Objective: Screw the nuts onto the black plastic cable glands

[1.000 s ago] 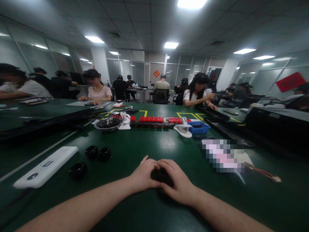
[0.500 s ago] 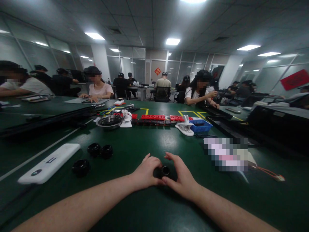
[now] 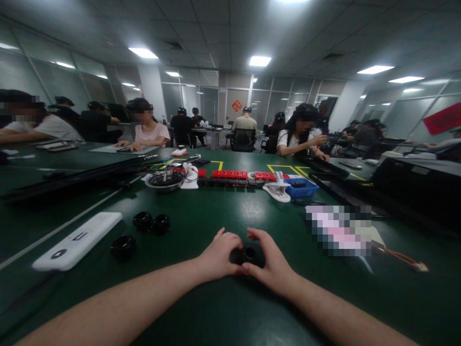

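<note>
A black round part with a hole in its top (image 3: 249, 253) sits low at the table's near middle, between my two hands. My left hand (image 3: 220, 255) is curled around its left side, with the thumb at the near edge. From the right, my right hand (image 3: 272, 262) holds it with thumb in front and fingers arched behind. The thumbs meet at the near side. Much of the part is hidden in shadow and behind the fingers. Further left lie three similar black round parts: one nearer (image 3: 123, 247), and two side by side, left (image 3: 142, 221) and right (image 3: 160, 224).
A white oblong device (image 3: 79, 240) lies on the left of the green table. Across the middle are a metal bowl (image 3: 153, 186), a red strip (image 3: 230, 174), a white clamp (image 3: 278, 190) and a blue tray (image 3: 302, 190). Black panels flank both sides. Co-workers sit beyond.
The whole view has shifted slightly. Both hands keep nearly the same pose around the black round part, whose top hole now looks slightly tilted.
</note>
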Action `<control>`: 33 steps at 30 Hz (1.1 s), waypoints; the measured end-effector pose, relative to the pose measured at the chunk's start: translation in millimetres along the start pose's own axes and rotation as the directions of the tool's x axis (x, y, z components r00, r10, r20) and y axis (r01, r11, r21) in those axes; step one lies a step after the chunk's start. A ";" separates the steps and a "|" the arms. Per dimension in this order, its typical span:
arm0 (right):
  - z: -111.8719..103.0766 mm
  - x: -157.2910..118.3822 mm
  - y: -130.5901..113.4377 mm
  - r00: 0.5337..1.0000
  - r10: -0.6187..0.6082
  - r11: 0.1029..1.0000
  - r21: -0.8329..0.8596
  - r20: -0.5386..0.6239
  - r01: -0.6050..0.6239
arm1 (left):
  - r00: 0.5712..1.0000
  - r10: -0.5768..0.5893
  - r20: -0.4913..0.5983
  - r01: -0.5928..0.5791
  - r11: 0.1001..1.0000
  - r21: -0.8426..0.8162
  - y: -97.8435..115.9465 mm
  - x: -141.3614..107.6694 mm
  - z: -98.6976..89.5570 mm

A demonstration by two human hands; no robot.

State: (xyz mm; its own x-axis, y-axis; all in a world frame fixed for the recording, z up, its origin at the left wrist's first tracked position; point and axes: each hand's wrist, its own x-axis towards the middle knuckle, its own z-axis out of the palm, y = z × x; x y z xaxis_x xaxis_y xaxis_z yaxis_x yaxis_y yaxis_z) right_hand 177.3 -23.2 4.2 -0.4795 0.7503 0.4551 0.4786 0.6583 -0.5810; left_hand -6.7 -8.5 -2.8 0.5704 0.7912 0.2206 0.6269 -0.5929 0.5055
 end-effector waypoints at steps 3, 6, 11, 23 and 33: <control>1.5 -0.8 1.0 1.000 0.011 1.000 -0.006 0.009 -0.011 | 1.000 0.003 -0.006 -0.003 1.000 0.000 1.0 -0.3 0.0; 0.7 -2.6 0.0 0.997 -0.069 0.997 0.030 0.024 0.068 | 1.000 0.004 -0.012 -0.004 1.000 0.003 -0.1 -0.3 0.7; 1.4 -2.2 -0.5 0.993 -0.091 0.996 -0.008 0.082 0.092 | 1.000 -0.005 -0.001 0.005 1.000 0.000 -1.6 0.0 1.1; -1.1 0.5 -4.8 0.986 -0.126 0.991 -0.039 0.108 0.131 | 0.999 -0.031 -0.007 0.031 0.999 -0.021 -1.4 0.2 -0.1; -3.5 -1.1 -4.3 0.984 -0.158 0.987 -0.024 0.076 0.161 | 1.000 -0.006 -0.008 0.006 1.000 0.004 -1.7 0.3 0.9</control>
State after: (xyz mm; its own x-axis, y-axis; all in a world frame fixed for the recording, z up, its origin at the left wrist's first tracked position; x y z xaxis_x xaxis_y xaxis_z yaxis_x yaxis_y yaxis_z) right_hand 178.4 -26.6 8.6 -0.6036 0.6297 0.4889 0.4132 0.7716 -0.4837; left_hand -7.0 -7.3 -4.3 0.5625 0.7957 0.2245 0.6325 -0.5890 0.5030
